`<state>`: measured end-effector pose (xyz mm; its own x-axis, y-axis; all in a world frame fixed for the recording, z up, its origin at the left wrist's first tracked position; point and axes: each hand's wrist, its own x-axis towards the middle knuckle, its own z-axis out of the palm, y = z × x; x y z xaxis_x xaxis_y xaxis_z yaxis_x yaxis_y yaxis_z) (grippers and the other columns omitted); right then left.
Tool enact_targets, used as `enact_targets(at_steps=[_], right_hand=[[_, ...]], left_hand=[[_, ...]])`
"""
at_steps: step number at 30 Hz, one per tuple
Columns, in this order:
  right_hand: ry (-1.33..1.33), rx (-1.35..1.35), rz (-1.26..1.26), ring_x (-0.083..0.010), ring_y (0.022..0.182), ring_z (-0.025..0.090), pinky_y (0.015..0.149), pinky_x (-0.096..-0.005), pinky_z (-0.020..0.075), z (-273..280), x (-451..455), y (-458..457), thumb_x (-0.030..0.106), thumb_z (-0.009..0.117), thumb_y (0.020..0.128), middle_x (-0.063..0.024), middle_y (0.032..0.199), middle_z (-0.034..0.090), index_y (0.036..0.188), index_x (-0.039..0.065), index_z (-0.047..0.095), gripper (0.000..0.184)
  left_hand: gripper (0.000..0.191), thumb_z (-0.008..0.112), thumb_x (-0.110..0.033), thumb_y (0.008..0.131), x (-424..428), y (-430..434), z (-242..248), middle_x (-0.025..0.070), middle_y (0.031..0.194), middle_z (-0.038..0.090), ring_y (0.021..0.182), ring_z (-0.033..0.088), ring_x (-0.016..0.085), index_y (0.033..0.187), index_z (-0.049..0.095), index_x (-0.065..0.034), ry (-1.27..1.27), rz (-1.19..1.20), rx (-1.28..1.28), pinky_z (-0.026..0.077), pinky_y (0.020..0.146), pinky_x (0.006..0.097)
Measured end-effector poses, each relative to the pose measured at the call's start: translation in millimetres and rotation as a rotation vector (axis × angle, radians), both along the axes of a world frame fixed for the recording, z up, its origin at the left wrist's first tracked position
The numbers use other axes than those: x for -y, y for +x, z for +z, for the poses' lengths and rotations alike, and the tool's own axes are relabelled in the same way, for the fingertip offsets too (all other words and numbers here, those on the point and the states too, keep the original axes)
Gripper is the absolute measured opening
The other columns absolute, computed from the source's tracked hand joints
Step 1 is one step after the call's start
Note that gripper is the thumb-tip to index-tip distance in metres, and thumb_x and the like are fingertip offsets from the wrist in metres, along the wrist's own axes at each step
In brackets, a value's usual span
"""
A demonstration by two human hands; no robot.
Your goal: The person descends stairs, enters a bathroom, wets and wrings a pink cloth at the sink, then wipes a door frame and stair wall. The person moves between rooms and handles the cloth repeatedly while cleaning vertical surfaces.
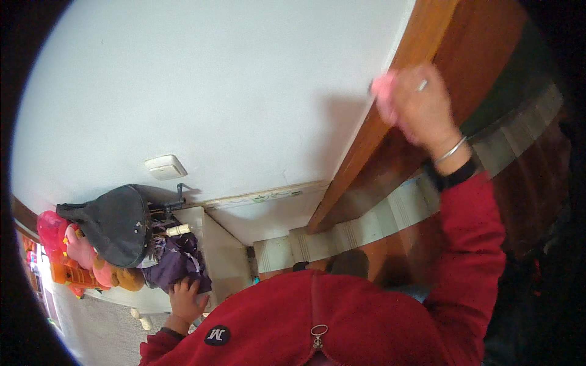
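Observation:
My right hand point(423, 103), with a ring and a silver bracelet, is closed on a pink cloth point(387, 98). It is raised at the wooden door frame point(355, 153), where the frame meets the white wall point(229, 82); the hand is slightly blurred. Low on the left, my left hand point(185, 299) rests with spread fingers on a dark purple folded fabric item point(181, 265), at the edge of a white cabinet point(224, 256). Whether its fingers grip the fabric is hard to tell.
A black bag point(116, 226), pink and orange plush toys point(80, 249) and an orange plastic basket point(75, 276) crowd the cabinet's left part. A white wall switch point(165, 167) is above them. Beyond the door frame stands a brown door point(476, 50). Patterned border tiles point(366, 228) line the reddish floor.

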<state>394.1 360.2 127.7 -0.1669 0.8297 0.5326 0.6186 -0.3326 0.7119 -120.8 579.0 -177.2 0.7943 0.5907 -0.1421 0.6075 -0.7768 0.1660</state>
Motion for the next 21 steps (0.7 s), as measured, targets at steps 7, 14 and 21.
enact_targets(at_steps=[7,14,21], right_hand=[[0.2,0.237,-0.19,-0.0232,0.091,0.054,0.088,-0.0376,0.0398,32,-1,12,0.011,0.061,0.066,-0.0058,0.091,0.057,0.079,0.01,0.058,0.014],[-0.03,-0.379,0.028,-0.0205,0.074,0.054,0.066,-0.0321,0.0455,-215,0,2,0.016,0.055,0.072,-0.0032,0.068,0.051,0.066,0.012,0.053,0.007],[-0.196,-0.832,-0.067,-0.0258,0.066,0.058,0.061,-0.0389,0.0432,-303,4,-37,0.024,0.051,0.077,-0.0051,0.064,0.058,0.067,0.015,0.059,0.016]], left_hand=[[0.05,0.055,-0.052,0.075,-7,48,82,0.0149,0.11,0.054,0.094,0.056,0.034,0.108,0.058,-0.0152,-0.174,-0.155,-0.379,0.047,0.076,0.045],[0.041,0.054,-0.047,0.077,-10,106,128,0.0148,0.077,0.062,0.076,0.062,0.031,0.093,0.061,-0.0099,-0.094,-0.352,-0.619,0.049,0.066,0.0417],[0.038,0.058,-0.04,0.075,-12,191,158,0.0139,0.086,0.061,0.082,0.06,0.031,0.097,0.06,-0.0083,0.163,-0.676,-0.447,0.048,0.069,0.0418]])
